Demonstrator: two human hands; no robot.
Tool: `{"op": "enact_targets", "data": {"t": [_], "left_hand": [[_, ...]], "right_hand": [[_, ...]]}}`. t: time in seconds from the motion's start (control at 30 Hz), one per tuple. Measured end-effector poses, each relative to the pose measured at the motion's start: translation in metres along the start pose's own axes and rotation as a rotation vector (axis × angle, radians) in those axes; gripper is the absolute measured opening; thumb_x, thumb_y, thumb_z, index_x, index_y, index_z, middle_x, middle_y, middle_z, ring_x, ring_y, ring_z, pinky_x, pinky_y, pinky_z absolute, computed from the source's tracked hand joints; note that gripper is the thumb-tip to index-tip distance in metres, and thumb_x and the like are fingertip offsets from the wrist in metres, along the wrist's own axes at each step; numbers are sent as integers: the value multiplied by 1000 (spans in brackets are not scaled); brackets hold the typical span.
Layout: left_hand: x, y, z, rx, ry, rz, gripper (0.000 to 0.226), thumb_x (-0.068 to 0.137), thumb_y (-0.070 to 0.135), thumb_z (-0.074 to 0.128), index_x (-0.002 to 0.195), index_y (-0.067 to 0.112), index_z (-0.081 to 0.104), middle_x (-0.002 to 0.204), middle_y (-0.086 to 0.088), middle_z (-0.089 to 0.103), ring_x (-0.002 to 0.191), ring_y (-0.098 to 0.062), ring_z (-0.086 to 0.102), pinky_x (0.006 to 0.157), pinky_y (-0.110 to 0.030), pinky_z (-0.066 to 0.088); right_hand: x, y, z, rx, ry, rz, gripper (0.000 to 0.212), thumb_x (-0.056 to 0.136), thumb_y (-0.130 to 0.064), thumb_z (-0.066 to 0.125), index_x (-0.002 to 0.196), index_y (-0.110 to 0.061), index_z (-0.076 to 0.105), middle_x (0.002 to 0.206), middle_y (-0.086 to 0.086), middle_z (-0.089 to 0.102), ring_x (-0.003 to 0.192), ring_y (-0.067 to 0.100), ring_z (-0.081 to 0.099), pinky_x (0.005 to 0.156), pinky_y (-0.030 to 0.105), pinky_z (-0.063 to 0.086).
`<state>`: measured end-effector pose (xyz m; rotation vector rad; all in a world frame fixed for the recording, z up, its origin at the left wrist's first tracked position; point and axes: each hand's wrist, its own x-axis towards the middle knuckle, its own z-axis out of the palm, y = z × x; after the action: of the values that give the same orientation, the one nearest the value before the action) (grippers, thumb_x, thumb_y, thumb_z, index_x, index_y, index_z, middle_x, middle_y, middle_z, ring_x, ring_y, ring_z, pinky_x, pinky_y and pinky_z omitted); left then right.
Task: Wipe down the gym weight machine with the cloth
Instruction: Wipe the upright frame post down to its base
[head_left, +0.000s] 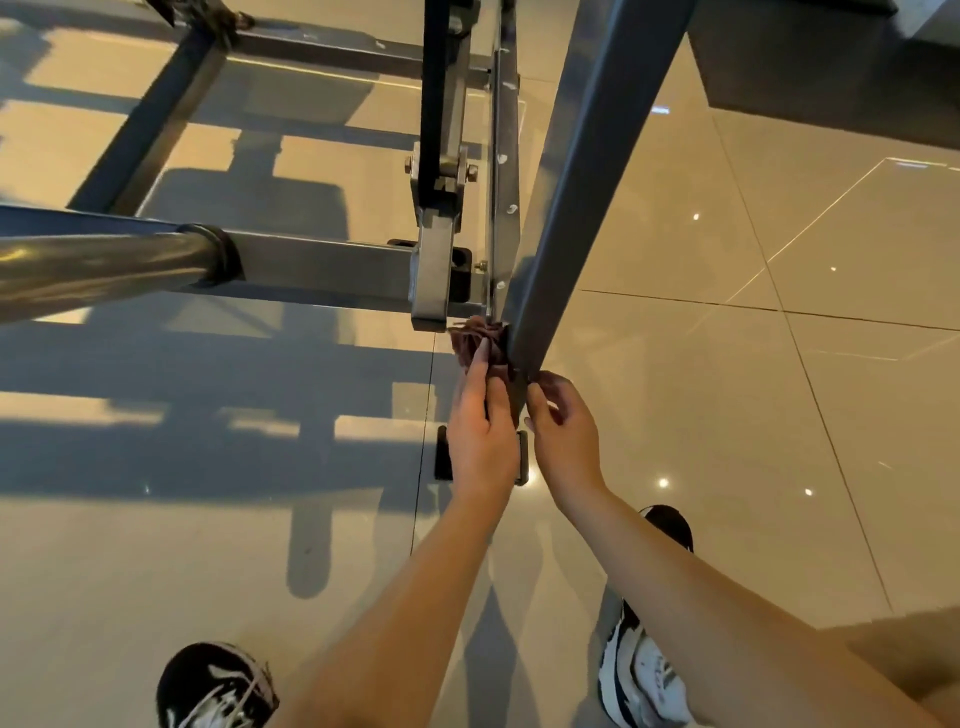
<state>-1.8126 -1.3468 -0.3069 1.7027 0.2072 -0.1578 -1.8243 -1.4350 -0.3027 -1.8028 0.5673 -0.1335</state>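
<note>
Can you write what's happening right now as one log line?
step: wipe post | left hand: holds crumpled reddish-brown cloth | right hand: holds cloth's other end | where: low on slanted grey metal post

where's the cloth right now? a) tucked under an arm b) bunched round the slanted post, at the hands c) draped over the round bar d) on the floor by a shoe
b: the cloth is bunched against the slanted post, with the left hand and right hand on it.

No text, label, brand, number or sign can be read on anything in the head view
</note>
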Motion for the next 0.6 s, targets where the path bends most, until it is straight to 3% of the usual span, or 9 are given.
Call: {"op": "enact_targets", "data": {"t": [0.1,0.23,0.3,0.37,0.43,0.5,0.6], "left_hand": [[-2,-4,5,33,36,1,43,111,29,33,153,38,35,129,28,46,105,26,42,89,-1,31],[-3,-32,4,83,27,-185,41,110,31,34,151,36,40,134,5,61,107,-3,58,90,-24,46],[-6,-28,8,73,67,-225,41,110,32,37,150,33,42,131,1,63,97,1,56,84,-20,46],[-14,-9,16,-51,153,-187,40,110,34,37,149,34,42,127,11,60,97,6,52,82,-15,42],[-23,13,26,-170,250,-92,43,110,37,35,152,36,38,128,20,52,109,5,49,95,-17,41],[-25,27,36,-169,335,11,43,109,33,37,152,35,39,133,22,48,118,8,46,100,-12,38],[-19,28,48,-98,425,63,39,108,23,44,145,34,45,130,23,48,114,14,48,86,2,38]], "right_hand": [[0,-5,-2,-26,-26,-5,18,105,-31,52,121,-31,60,114,-17,67,106,0,62,97,25,52],[-1,-11,-8,-22,-97,48,31,105,-35,53,135,-27,55,125,-12,64,115,7,59,87,15,46],[2,-12,-16,-27,-149,47,37,104,-37,53,140,-26,53,131,-9,62,120,10,57,87,16,44],[9,-14,-24,-38,-184,-2,37,104,-38,53,139,-25,54,132,-8,63,123,11,57,97,24,47],[19,-17,-30,-40,-198,-57,36,104,-38,52,137,-23,57,129,-6,64,120,11,59,104,32,51],[27,-19,-34,-8,-223,-90,31,105,-36,52,132,-22,60,123,-6,67,114,9,62,101,32,53],[33,-17,-36,11,-252,-101,26,105,-32,51,127,-23,63,117,-7,68,109,8,63,96,29,54]]}}
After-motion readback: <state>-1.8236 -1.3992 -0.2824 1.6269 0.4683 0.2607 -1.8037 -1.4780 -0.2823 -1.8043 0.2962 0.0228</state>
